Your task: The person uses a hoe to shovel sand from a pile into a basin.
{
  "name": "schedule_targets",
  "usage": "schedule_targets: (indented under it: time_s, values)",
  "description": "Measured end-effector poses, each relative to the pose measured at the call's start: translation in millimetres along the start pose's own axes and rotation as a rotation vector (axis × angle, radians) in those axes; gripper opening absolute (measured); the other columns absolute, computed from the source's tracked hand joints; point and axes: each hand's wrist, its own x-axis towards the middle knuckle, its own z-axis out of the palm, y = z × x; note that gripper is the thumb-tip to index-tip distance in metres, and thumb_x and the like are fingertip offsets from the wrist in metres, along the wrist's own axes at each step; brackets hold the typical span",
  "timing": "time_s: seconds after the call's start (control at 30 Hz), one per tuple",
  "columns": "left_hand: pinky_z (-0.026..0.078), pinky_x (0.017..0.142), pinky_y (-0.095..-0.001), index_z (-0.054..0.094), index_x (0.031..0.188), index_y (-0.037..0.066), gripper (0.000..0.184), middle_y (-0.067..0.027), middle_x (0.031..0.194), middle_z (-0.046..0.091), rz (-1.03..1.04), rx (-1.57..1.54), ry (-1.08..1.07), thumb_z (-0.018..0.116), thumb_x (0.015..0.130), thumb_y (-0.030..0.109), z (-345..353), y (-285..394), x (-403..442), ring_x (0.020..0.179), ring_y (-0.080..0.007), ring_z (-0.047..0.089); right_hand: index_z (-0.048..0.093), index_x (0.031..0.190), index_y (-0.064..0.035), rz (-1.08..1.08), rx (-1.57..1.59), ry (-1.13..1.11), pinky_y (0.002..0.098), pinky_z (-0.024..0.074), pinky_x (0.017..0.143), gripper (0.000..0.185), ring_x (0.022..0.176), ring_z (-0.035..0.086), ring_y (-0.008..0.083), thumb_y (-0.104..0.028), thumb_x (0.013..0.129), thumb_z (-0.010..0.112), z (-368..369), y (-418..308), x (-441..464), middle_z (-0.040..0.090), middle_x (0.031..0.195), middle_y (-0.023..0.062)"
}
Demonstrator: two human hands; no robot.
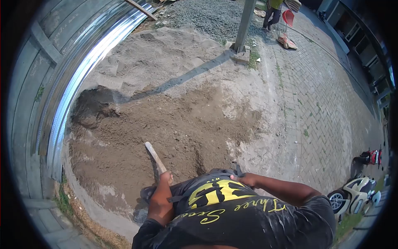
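A pale wooden tool handle slants up from my left hand, whose fingers are wrapped round it. Its rounded free end points away from me over the sand; the tool's other end is hidden by my arm and body. At my waist, my right hand has its fingers bent against the dark cloth by the hem of my black shirt. A short dark strap sticks up beside those fingers. Damp brown sand lies spread in front of me, dug into on the left.
Shiny metal profiles run along the concrete wall. A post stands beyond the sand, near grey gravel. Paving stretches to the right, with a parked scooter. Another person stands far off by a red wheelbarrow.
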Motion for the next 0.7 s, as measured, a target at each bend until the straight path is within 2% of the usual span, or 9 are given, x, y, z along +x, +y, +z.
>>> schedule_targets:
  time_s: [0.03, 0.13, 0.2, 0.23, 0.33, 0.47, 0.53, 0.63, 0.7]
  values:
    - [0.044, 0.042, -0.0285, 0.057, 0.110, -0.003, 0.029, -0.0085, 0.080, 0.057, 0.003, -0.016, 0.050, 0.065, 0.088, 0.014, 3, -3, -8, 0.058, -0.0149, 0.055, 0.065, 0.117, 0.0033, -0.004, -0.119, 0.025, 0.0470, 0.0597, 0.070, 0.095, 0.096, 0.069, 0.0339, -0.082, 0.078, 0.049, -5, -14, -2, 0.069, 0.104, 0.0202]
    - [0.046, 0.044, -0.0335, 0.060, 0.108, -0.001, 0.025, -0.0102, 0.074, 0.058, -0.063, 0.075, 0.092, 0.062, 0.085, 0.008, 10, 1, -41, 0.053, -0.0185, 0.055, 0.069, 0.108, 0.0001, 0.031, -0.563, 0.024, 0.0446, 0.0584, 0.068, 0.078, 0.085, 0.071, 0.0355, -0.073, 0.083, 0.055, -15, -44, 29, 0.071, 0.086, 0.0209]
    - [0.046, 0.044, -0.0376, 0.059, 0.101, -0.001, 0.017, -0.0100, 0.070, 0.056, -0.045, 0.435, 0.032, 0.059, 0.085, 0.005, 11, -13, -15, 0.048, -0.0202, 0.054, 0.069, 0.106, -0.0037, -0.343, -0.952, 0.483, 0.0440, 0.0562, 0.068, 0.060, 0.079, 0.070, 0.0374, -0.060, 0.085, 0.061, -16, -58, 64, 0.069, 0.077, 0.0218]
    - [0.046, 0.044, -0.0376, 0.059, 0.101, -0.001, 0.017, -0.0100, 0.070, 0.056, -0.087, 0.382, 0.039, 0.059, 0.085, 0.005, 11, -25, -12, 0.048, -0.0202, 0.054, 0.066, 0.109, -0.0056, -0.382, -0.808, 0.663, 0.0450, 0.0545, 0.073, 0.052, 0.080, 0.068, 0.0393, -0.051, 0.084, 0.065, 0, -72, 81, 0.069, 0.082, 0.0234]
    - [0.046, 0.045, -0.0416, 0.052, 0.098, 0.001, 0.018, -0.0089, 0.068, 0.055, -0.144, -0.167, 0.041, 0.062, 0.085, 0.009, 15, -61, -2, 0.046, -0.0224, 0.055, 0.060, 0.120, -0.0049, -0.593, -0.763, 0.493, 0.0458, 0.0534, 0.078, 0.059, 0.088, 0.067, 0.0392, -0.052, 0.084, 0.065, 44, -126, 138, 0.069, 0.095, 0.0237]
    - [0.048, 0.051, -0.0438, 0.041, 0.103, 0.008, 0.035, -0.0130, 0.071, 0.056, 0.160, -0.019, 0.009, 0.067, 0.084, 0.021, 9, -86, -19, 0.053, -0.0266, 0.058, 0.058, 0.124, -0.0027, -0.469, -0.782, 0.199, 0.0432, 0.0525, 0.084, 0.069, 0.104, 0.064, 0.0419, -0.055, 0.081, 0.069, 121, -188, 269, 0.066, 0.109, 0.0274]
    - [0.046, 0.049, -0.0389, 0.040, 0.117, 0.006, 0.044, -0.0118, 0.077, 0.059, 0.260, 0.068, 0.060, 0.066, 0.085, 0.021, 27, -150, 10, 0.056, -0.0228, 0.059, 0.050, 0.129, 0.0072, -0.331, -0.838, 0.211, 0.0417, 0.0498, 0.091, 0.092, 0.104, 0.066, 0.0348, -0.066, 0.077, 0.067, 169, -221, 356, 0.066, 0.106, 0.0288]
    - [0.050, 0.057, -0.0408, 0.040, 0.122, 0.002, 0.052, -0.0166, 0.084, 0.062, 0.199, 0.197, 0.078, 0.067, 0.084, 0.025, 31, -219, 22, 0.067, -0.0282, 0.065, 0.046, 0.129, 0.0121, -0.381, -0.822, 0.249, 0.0427, 0.0544, 0.080, 0.093, 0.094, 0.067, 0.0335, -0.059, 0.076, 0.075, 235, -215, 494, 0.067, 0.098, 0.0246]
    - [0.052, 0.065, -0.0443, 0.040, 0.124, 0.001, 0.056, -0.0218, 0.090, 0.064, 0.096, 0.243, 0.050, 0.068, 0.083, 0.027, 28, -239, 22, 0.077, -0.0355, 0.067, 0.056, 0.113, 0.0130, -0.125, -0.234, -0.002, 0.0411, 0.0549, 0.061, 0.070, 0.074, 0.068, 0.0271, -0.041, 0.076, 0.080, 268, -203, 550, 0.065, 0.078, 0.0167]
